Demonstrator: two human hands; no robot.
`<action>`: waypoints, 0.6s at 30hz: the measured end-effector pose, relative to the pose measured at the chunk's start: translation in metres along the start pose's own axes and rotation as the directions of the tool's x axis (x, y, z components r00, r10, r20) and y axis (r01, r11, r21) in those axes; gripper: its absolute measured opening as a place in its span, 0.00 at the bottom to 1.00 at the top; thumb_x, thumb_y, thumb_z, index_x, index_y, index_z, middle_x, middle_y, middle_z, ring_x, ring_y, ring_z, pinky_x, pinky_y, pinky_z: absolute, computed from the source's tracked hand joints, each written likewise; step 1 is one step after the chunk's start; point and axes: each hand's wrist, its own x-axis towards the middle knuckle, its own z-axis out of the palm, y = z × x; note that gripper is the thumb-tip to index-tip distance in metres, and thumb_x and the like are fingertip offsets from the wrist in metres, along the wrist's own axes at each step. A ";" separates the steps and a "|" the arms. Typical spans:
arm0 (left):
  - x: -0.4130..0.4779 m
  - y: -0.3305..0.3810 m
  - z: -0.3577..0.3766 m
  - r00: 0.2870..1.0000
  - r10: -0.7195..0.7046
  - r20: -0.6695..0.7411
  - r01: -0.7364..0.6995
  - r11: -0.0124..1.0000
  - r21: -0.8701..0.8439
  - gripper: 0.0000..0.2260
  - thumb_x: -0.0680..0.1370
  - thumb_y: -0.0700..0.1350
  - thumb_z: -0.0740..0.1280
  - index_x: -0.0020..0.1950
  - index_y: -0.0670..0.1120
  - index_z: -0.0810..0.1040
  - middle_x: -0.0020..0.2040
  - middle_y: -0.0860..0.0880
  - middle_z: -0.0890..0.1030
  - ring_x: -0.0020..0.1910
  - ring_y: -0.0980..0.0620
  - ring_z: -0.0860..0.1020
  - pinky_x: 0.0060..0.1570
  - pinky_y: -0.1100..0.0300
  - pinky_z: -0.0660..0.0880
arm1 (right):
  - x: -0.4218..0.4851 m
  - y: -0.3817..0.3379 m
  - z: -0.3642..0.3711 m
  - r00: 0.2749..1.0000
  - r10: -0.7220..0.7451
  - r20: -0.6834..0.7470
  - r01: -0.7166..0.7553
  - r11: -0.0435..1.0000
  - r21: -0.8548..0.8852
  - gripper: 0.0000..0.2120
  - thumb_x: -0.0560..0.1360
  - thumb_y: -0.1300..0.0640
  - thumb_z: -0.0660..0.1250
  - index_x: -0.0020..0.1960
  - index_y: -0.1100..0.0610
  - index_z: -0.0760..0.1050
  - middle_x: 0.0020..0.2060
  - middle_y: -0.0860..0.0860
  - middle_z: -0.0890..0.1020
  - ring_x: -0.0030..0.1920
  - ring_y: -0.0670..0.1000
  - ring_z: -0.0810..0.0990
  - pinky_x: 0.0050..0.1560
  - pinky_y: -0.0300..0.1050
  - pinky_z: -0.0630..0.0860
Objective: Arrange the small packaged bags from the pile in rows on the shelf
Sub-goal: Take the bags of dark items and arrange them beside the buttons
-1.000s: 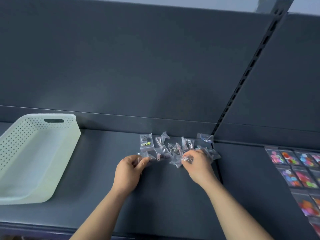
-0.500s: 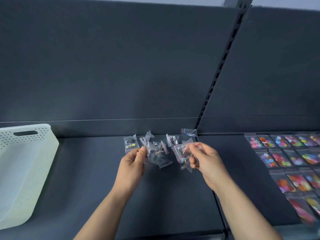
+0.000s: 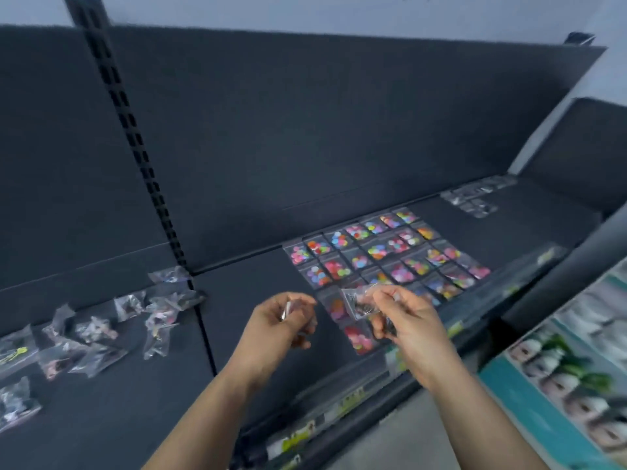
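Though raised, both hands (image 3: 283,322) (image 3: 409,320) bag-laden

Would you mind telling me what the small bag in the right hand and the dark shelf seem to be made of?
The small clear bag in the right hand looks like thin glossy plastic film: see-through, crinkled, catching light. The dark shelf appears to be matt painted metal, judging by its flat, even surface; that is uncertain.

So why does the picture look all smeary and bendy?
Head view: motion blur smears both the left hand and right hand, the loose pile of bags and the colourful rows; the wide-angle lens bends the shelf edges.
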 end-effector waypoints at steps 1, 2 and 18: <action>0.004 0.000 0.028 0.999 -0.008 0.033 0.007 1.000 0.024 0.08 0.78 0.42 0.66 0.44 0.38 0.78 0.33 0.45 0.75 0.31 0.55 0.74 0.32 0.63 0.74 | -0.001 0.000 -0.026 1.000 -0.001 -0.021 0.001 1.000 0.017 0.09 0.79 0.58 0.63 0.46 0.55 0.82 0.41 0.53 0.85 0.33 0.51 0.77 0.38 0.46 0.77; 0.008 0.001 0.056 0.998 -0.020 0.055 0.018 0.999 0.034 0.13 0.77 0.47 0.67 0.41 0.37 0.76 0.31 0.44 0.73 0.29 0.53 0.73 0.31 0.63 0.73 | -0.001 0.001 -0.052 0.999 0.003 -0.040 -0.001 0.999 0.043 0.08 0.79 0.58 0.63 0.48 0.56 0.81 0.44 0.51 0.86 0.35 0.50 0.80 0.39 0.44 0.78; 0.119 0.002 0.353 0.984 -0.087 0.154 0.083 0.996 0.035 0.18 0.82 0.51 0.56 0.52 0.41 0.80 0.46 0.43 0.84 0.40 0.45 0.84 0.33 0.58 0.79 | 0.080 0.041 -0.354 0.966 0.056 -0.251 -0.001 0.977 0.213 0.08 0.79 0.62 0.64 0.51 0.57 0.82 0.46 0.65 0.83 0.53 0.51 0.83 0.66 0.52 0.72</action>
